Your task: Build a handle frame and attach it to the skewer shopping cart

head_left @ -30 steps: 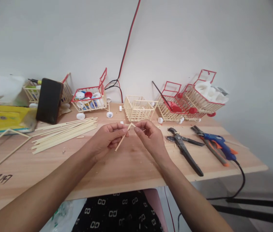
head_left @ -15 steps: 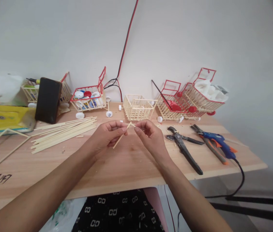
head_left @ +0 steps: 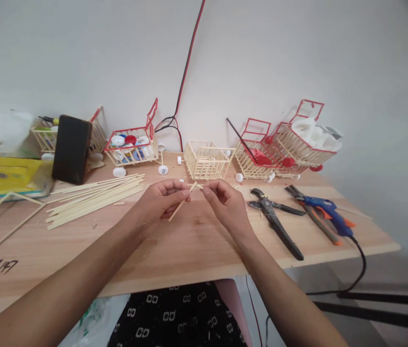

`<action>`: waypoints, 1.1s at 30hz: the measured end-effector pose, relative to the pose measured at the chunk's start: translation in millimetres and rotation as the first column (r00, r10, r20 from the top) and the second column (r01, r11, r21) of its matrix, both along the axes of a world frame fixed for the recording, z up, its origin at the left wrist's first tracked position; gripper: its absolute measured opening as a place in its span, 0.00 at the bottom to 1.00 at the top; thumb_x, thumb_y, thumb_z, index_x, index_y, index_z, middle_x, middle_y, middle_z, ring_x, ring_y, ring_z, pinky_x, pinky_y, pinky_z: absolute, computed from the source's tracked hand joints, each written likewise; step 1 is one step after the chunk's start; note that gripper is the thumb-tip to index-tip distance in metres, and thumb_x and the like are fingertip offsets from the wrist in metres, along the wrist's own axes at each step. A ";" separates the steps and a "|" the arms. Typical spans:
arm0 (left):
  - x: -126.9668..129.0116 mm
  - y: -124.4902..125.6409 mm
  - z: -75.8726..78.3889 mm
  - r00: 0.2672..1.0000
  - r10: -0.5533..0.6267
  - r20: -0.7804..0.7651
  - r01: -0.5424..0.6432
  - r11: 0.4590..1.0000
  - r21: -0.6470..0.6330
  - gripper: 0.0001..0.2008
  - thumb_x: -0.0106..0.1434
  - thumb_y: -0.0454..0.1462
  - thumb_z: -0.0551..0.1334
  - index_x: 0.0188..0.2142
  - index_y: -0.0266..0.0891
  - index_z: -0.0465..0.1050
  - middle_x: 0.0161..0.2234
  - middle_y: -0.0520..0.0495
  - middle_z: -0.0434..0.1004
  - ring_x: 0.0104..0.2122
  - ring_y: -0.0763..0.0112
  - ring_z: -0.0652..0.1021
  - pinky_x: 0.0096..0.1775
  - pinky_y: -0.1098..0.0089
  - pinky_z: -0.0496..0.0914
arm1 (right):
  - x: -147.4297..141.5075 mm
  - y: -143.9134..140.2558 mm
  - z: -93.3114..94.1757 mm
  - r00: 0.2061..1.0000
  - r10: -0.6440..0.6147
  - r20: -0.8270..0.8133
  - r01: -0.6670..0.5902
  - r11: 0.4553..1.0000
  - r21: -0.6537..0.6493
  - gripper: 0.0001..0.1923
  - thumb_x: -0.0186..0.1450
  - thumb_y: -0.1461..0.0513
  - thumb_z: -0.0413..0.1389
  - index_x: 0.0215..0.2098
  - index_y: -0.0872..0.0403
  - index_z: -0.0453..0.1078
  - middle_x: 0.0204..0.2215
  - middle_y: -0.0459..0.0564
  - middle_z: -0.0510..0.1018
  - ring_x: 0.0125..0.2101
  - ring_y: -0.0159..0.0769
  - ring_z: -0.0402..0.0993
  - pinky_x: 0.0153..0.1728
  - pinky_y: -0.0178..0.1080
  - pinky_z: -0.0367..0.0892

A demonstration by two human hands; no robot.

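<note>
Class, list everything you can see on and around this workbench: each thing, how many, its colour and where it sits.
Thin wooden stick: one, pale, pinched by both hands.
Loose wooden sticks: a pile, pale, table left.
Unpainted stick basket: one, pale, centre back.
Red-trimmed stick carts: several, along the wall.
Black pliers: one, right.
Blue glue gun: one, far right.
Black phone: one, propped left.
Wooden table: one, light.
Left hand: one, centre.
Right hand: one, centre.

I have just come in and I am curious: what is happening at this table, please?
A person sits at a wooden table and holds a thin wooden stick between both hands. The left hand pinches it, the right hand meets its upper end. Behind stand small stick baskets; loose sticks lie to the left, pliers and a blue glue gun to the right.
</note>
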State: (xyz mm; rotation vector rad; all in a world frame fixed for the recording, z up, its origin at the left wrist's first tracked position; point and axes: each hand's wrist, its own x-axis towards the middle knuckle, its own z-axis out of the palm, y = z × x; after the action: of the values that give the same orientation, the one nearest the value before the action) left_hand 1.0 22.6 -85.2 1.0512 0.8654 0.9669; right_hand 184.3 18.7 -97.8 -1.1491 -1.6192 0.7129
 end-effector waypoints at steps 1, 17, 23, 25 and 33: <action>0.1 0.1 -0.1 1.000 0.002 0.003 -0.002 1.000 -0.005 0.11 0.55 0.40 0.68 0.34 0.36 0.72 0.27 0.52 0.73 0.15 0.87 0.54 0.17 0.78 0.43 | 0.1 0.3 -0.3 1.000 -0.002 -0.005 0.002 1.000 0.000 0.07 0.64 0.57 0.55 0.33 0.53 0.70 0.27 0.45 0.73 0.27 0.31 0.66 0.29 0.35 0.61; 2.3 -2.3 -0.7 0.997 -0.071 0.043 0.074 0.995 -0.070 0.11 0.57 0.41 0.67 0.29 0.35 0.72 0.14 0.60 0.54 0.15 0.85 0.51 0.17 0.78 0.42 | -0.5 2.6 -3.6 1.000 -0.005 0.000 0.005 1.000 -0.006 0.07 0.64 0.57 0.55 0.33 0.52 0.70 0.29 0.46 0.75 0.28 0.32 0.68 0.31 0.36 0.63; 1.4 -2.2 -0.7 0.997 -0.062 0.044 0.065 0.996 -0.063 0.11 0.56 0.41 0.67 0.29 0.35 0.72 0.15 0.59 0.55 0.15 0.85 0.52 0.17 0.79 0.43 | 0.2 2.7 -4.8 1.000 -0.013 0.004 0.013 1.000 -0.009 0.07 0.63 0.56 0.56 0.34 0.52 0.70 0.30 0.47 0.76 0.30 0.33 0.70 0.31 0.36 0.64; 2.0 -2.3 0.2 0.998 -0.030 0.046 0.033 0.998 -0.059 0.11 0.55 0.41 0.68 0.30 0.35 0.72 0.18 0.57 0.62 0.15 0.86 0.53 0.17 0.79 0.43 | 0.3 2.1 -4.3 1.000 -0.012 0.001 0.012 1.000 -0.008 0.07 0.63 0.57 0.55 0.34 0.52 0.70 0.30 0.46 0.75 0.29 0.33 0.69 0.31 0.36 0.63; 3.9 -2.0 0.4 0.998 0.059 -0.004 -0.059 0.998 -0.023 0.12 0.53 0.39 0.69 0.35 0.36 0.73 0.26 0.52 0.75 0.14 0.87 0.57 0.16 0.79 0.45 | 0.0 0.0 -2.5 1.000 -0.011 0.010 0.012 1.000 -0.004 0.06 0.64 0.58 0.55 0.33 0.52 0.69 0.29 0.46 0.74 0.28 0.32 0.68 0.31 0.36 0.63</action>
State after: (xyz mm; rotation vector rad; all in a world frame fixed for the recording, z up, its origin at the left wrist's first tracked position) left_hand 4.9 20.6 -84.9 1.0124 0.9125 1.0026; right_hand 184.3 18.7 -100.3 -1.1656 -1.6187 0.7046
